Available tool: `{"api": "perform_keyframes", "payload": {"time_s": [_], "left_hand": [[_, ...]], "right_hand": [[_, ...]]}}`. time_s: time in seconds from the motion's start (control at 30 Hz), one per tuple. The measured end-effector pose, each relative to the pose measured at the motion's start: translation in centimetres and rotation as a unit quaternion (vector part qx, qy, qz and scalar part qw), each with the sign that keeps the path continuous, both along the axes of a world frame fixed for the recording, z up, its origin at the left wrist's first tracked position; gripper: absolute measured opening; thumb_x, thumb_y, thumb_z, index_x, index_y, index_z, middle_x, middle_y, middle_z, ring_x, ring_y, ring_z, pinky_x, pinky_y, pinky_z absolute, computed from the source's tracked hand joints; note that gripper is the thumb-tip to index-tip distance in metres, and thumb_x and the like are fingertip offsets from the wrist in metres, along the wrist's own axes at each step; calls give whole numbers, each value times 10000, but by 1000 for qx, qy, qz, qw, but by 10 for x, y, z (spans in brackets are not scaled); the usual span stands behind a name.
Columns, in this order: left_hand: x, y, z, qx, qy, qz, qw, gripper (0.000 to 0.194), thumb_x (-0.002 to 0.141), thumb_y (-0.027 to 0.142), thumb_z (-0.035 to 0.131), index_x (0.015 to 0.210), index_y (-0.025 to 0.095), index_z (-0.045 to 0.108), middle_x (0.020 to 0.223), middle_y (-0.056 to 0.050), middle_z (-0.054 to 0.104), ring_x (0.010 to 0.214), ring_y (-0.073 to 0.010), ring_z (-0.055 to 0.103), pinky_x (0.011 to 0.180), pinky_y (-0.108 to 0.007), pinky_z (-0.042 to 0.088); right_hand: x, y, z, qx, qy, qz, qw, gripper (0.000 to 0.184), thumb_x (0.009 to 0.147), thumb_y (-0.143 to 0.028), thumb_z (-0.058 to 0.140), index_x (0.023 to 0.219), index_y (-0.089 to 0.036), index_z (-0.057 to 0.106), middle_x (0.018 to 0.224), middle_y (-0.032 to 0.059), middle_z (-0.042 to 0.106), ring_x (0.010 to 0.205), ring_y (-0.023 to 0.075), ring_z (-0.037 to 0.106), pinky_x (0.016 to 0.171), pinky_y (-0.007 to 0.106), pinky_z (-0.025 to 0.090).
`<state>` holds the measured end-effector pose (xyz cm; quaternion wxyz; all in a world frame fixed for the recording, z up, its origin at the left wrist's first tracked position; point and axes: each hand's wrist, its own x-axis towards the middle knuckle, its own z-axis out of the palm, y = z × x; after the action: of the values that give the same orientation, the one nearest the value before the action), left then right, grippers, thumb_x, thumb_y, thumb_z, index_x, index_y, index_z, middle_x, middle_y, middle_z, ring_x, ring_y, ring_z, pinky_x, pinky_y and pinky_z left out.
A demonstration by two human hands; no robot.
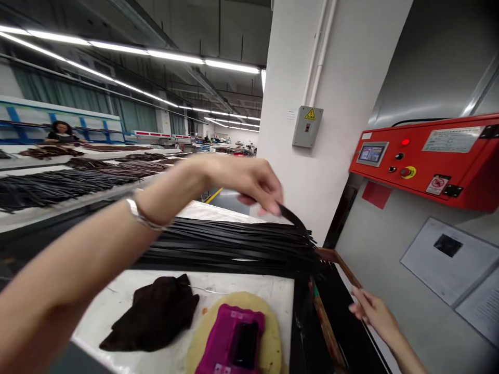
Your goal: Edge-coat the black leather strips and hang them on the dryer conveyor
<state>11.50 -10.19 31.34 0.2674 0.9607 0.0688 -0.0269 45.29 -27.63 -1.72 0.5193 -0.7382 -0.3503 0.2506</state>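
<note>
My left hand (249, 182) reaches across the table with its fingers pinched on the end of a black strap (294, 219). That strap lies on top of a pile of long black straps (234, 244) spread across the white table (280, 291). A bracelet sits on my left wrist. My right hand (372, 309) is low at the right, its fingers curled over a brown strip (343, 267) that runs along the table's right edge by the machine.
A dark brown cloth (156, 314) and a magenta device (234, 340) on a yellow pad (271, 311) lie near me. A red control panel (424, 158) is mounted on the grey machine at right. Far tables at left hold more straps (58, 184); a person (60, 132) sits behind them.
</note>
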Motion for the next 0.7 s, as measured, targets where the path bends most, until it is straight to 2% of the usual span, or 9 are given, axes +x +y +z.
{"api": "perform_keyframes", "payload": {"time_s": [0.07,0.1,0.13,0.2,0.27,0.33,0.43,0.53,0.7], "left_hand": [[58,-22,-35,-82,33,-16,996,182,813,316,712,788,136,728,635,-14,636,499,-87,459,434,-199,328],[80,-28,-55,-116,37,-16,992,200,793,337,728,767,138,729,616,-15,637,479,-88,450,426,-205,329],[95,-31,-75,-143,37,-6,989,209,768,346,748,745,139,728,599,-14,634,466,-89,447,416,-207,326],[102,-30,-109,-187,29,28,982,193,750,333,758,743,143,729,590,-9,635,442,-84,446,402,-203,331],[82,-24,-133,-232,22,82,969,179,752,320,754,794,147,735,624,-13,659,456,-92,502,425,-202,402],[48,-19,-149,-280,10,145,949,218,742,342,767,833,146,736,667,-25,686,502,-115,582,490,-229,498],[0,-22,-169,-330,-28,218,918,277,704,382,803,800,132,732,673,-34,690,552,-141,638,550,-260,559],[-27,-37,-186,-353,-55,249,900,275,721,381,789,803,128,722,662,-23,675,589,-141,642,581,-262,567],[-52,-57,-204,-296,-62,265,915,233,761,352,762,812,130,714,657,-3,651,585,-101,563,552,-200,446]], "right_hand": [[-23,7,46,102,33,134,985,565,875,-683,487,1130,-213,670,1040,115,728,974,248,679,874,376,538],[-36,11,68,141,51,212,966,569,920,-674,427,1222,-234,626,1156,101,692,1048,225,649,947,362,499],[-48,15,87,145,68,289,944,535,940,-646,435,1252,-243,598,1114,83,691,974,198,656,922,345,499],[-67,22,109,111,75,379,915,444,937,-609,501,1112,-217,616,719,-12,614,576,113,546,600,247,475],[-74,26,110,73,50,399,913,427,916,-613,540,907,-189,595,551,-83,376,456,70,309,431,201,249],[-76,25,98,54,11,391,919,472,910,-633,530,788,-178,552,545,-88,299,486,71,244,443,216,155],[-84,16,81,21,-22,403,915,473,926,-625,501,783,-177,554,540,-69,399,490,77,282,469,238,188],[-109,8,79,-10,-26,420,907,430,937,-595,505,827,-186,578,591,-47,482,518,90,357,488,244,232],[-158,1,81,-18,-27,432,901,339,962,-503,524,840,-194,594,650,-38,529,565,94,403,518,243,272]]}}
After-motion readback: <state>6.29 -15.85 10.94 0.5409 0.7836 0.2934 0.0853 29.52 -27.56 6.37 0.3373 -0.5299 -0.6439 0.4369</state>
